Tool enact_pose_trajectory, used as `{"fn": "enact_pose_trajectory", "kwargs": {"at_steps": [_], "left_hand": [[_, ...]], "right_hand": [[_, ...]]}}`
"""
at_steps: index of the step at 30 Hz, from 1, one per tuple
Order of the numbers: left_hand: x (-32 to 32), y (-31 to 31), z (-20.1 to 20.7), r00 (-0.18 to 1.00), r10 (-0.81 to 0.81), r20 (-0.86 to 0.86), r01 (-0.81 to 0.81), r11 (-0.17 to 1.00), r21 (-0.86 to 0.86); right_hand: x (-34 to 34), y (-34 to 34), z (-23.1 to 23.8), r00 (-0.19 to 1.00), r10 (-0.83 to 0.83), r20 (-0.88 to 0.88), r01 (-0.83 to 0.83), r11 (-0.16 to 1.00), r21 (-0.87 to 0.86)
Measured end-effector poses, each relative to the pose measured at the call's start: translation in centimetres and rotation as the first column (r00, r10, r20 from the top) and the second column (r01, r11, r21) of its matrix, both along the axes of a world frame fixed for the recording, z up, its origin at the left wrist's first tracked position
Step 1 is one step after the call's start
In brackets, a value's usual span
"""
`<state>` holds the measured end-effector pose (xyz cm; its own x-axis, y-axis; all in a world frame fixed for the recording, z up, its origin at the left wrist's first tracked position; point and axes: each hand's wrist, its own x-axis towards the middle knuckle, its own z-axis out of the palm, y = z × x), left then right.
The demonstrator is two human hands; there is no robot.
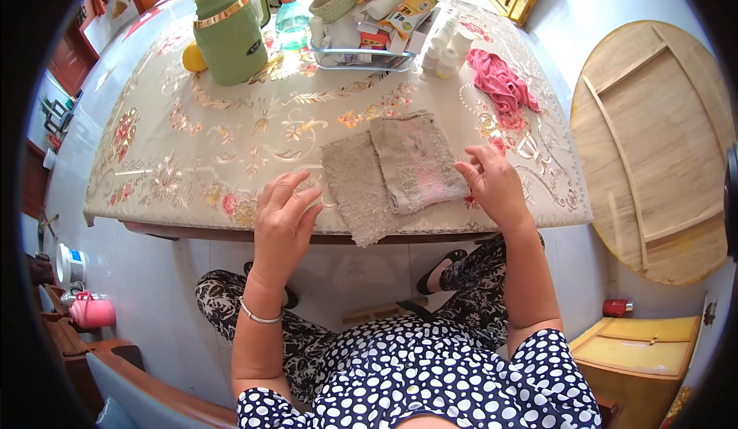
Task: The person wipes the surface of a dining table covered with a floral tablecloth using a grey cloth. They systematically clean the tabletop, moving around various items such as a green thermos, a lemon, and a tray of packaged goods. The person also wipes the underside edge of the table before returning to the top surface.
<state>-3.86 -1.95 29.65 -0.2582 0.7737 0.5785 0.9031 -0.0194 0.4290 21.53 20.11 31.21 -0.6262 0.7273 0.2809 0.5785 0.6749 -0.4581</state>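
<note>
Beige floral tablecloth (254, 141), shiny, covering table (154, 231); oval pale-wood panel (680, 152) with battens, to right; rough grey cloth (354, 179) with faded pink band, flat in two overlapping parts at near edge, one corner hanging over; clear plastic basket (361, 67) heaped with packets (411, 15) and round pale-green container (333, 2); green jug (231, 48) with copper-coloured collar; teal see-through spray bottle (291, 28); left hand (282, 212), fingers spread, left of cloth; right hand (493, 184) loosely open at cloth's right edge, contact cannot be told
</note>
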Motion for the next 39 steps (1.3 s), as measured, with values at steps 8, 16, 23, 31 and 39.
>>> {"fn": "enact_pose_trajectory", "kwargs": {"at_steps": [8, 16, 23, 31, 39], "left_hand": [[0.0, -0.5, -0.8, 1.000, 0.008, -0.010, -0.007, 0.997, 0.078], [0.8, -0.6, -2.1, 0.999, -0.033, 0.022, 0.031, 0.996, 0.088], [1.0, -0.9, -2.7, 0.986, -0.122, -0.115, 0.117, 0.992, -0.054], [4.6, 1.5, -2.1, 0.954, -0.280, -0.105, 0.275, 0.959, -0.062], [3.8, 1.4, -3.0, 0.966, -0.218, -0.136, 0.226, 0.973, 0.048]], "right_hand": [[-1.7, -0.5, -0.5, 0.998, -0.060, 0.031, 0.061, 0.998, -0.012], [-3.7, -5.5, 0.3, 0.871, 0.483, 0.094, -0.492, 0.853, 0.177], [-2.3, -4.4, 1.6, 0.888, 0.458, -0.033, -0.429, 0.853, 0.298], [-2.0, -4.2, -0.5, 0.947, 0.122, -0.298, -0.232, 0.901, -0.366], [-1.8, -3.9, 0.8, 0.865, 0.457, -0.207, -0.482, 0.872, -0.088]]}}
